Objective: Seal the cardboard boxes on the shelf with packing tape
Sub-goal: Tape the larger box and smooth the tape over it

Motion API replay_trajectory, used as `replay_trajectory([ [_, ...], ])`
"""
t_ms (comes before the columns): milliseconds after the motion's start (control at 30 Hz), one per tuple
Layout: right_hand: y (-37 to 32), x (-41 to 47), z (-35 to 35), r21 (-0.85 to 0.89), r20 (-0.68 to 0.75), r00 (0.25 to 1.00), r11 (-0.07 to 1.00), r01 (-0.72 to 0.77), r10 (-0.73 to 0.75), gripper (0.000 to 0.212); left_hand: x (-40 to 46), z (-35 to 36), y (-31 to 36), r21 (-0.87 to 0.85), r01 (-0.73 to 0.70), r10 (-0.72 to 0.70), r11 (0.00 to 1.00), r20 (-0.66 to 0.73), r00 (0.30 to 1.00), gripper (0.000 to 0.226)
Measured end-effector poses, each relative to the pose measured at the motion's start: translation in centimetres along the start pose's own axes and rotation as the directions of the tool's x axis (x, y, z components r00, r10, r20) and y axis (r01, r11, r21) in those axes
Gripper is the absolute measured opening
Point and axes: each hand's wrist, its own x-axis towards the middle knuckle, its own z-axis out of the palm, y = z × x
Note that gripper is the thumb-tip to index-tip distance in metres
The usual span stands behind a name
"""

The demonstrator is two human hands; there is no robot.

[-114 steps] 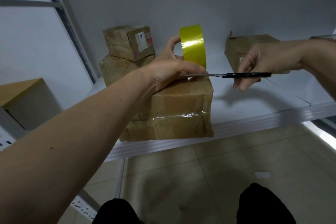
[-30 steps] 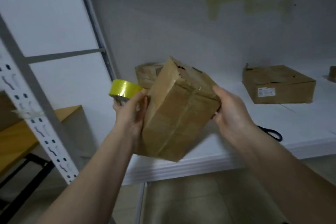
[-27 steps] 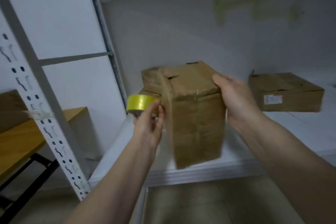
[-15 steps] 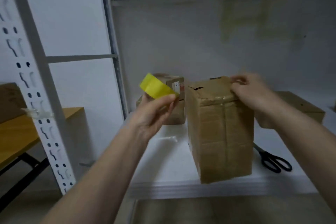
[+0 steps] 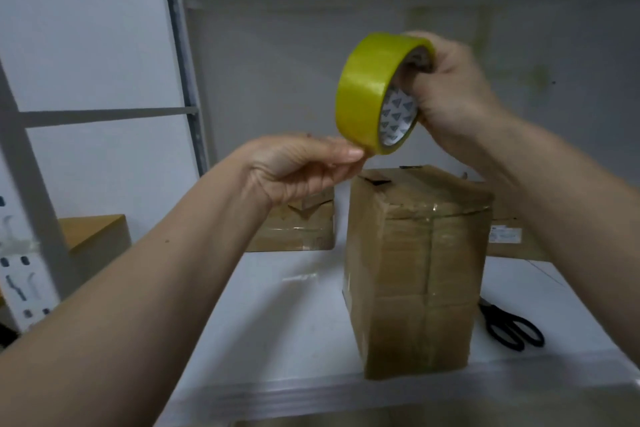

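Observation:
A tall cardboard box (image 5: 415,267) stands on end near the front edge of the white shelf (image 5: 277,322), with clear tape bands across its front. Above it my right hand (image 5: 446,94) grips a yellow roll of packing tape (image 5: 370,90), fingers through its core. My left hand (image 5: 298,166) pinches the lower rim of the roll with thumb and fingertips. Neither hand touches the box.
Black scissors (image 5: 512,328) lie on the shelf right of the box. Another cardboard box (image 5: 298,225) sits behind on the left and a flat labelled one (image 5: 509,239) behind on the right. A grey perforated upright (image 5: 20,184) stands at the left.
The box went from being held and turned in both hands to standing on the shelf. The tape roll passed from my left hand to my right, and my left now pinches its edge.

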Motion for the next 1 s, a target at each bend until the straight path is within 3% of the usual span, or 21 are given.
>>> replay_trajectory([
  [100, -0.1, 0.6, -0.4, -0.059, 0.003, 0.997, 0.995, 0.075, -0.075, 0.033, 0.4, -0.6, -0.7, -0.070, 0.036, -0.042, 0.997, -0.090, 0.995, 0.017],
  [167, 0.2, 0.7, -0.7, -0.058, -0.027, 0.998, 0.996, 0.061, -0.063, 0.030, 0.4, -0.7, -1.1, -0.104, 0.005, -0.016, 0.995, -0.108, 0.994, 0.021],
  [233, 0.6, 0.6, -1.0, 0.011, -0.044, 0.998, 0.999, 0.033, -0.033, 0.015, 0.3, -0.5, -1.5, -0.145, -0.024, 0.006, 0.989, -0.123, 0.992, 0.027],
  [333, 1.3, 0.5, -1.1, 0.118, -0.058, 0.998, 0.993, -0.031, 0.038, 0.024, 0.4, 0.2, -2.3, -0.229, -0.028, -0.007, 0.973, -0.147, 0.989, 0.039],
  [567, 2.1, 0.3, -0.8, 0.063, -0.082, 0.996, 0.998, -0.020, 0.025, 0.017, 0.5, 2.2, -2.6, -0.527, -0.049, 0.042, 0.848, -0.025, 0.999, 0.050],
  [667, 2.4, 0.2, -1.2, -0.062, -0.095, 0.994, 0.997, 0.040, -0.046, 0.021, 0.4, 2.4, -2.9, -0.519, -0.075, 0.051, 0.851, -0.060, 0.997, 0.047],
  [900, 2.5, -0.3, -1.0, -0.271, -0.086, 0.986, 0.955, 0.118, -0.146, 0.029, 0.5, 2.8, -3.1, -0.468, -0.128, 0.008, 0.874, -0.250, 0.968, 0.008],
  [933, 2.3, -0.5, -0.9, -0.278, -0.084, 0.983, 0.952, 0.132, -0.161, 0.031, 0.6, 2.7, -3.2, -0.466, -0.138, 0.008, 0.874, -0.270, 0.963, 0.006],
  [1000, 1.9, -0.9, -0.4, -0.240, -0.103, 0.982, 0.962, 0.129, -0.157, 0.040, 0.9, 2.4, -3.2, -0.475, -0.148, 0.006, 0.868, -0.287, 0.958, 0.024],
])
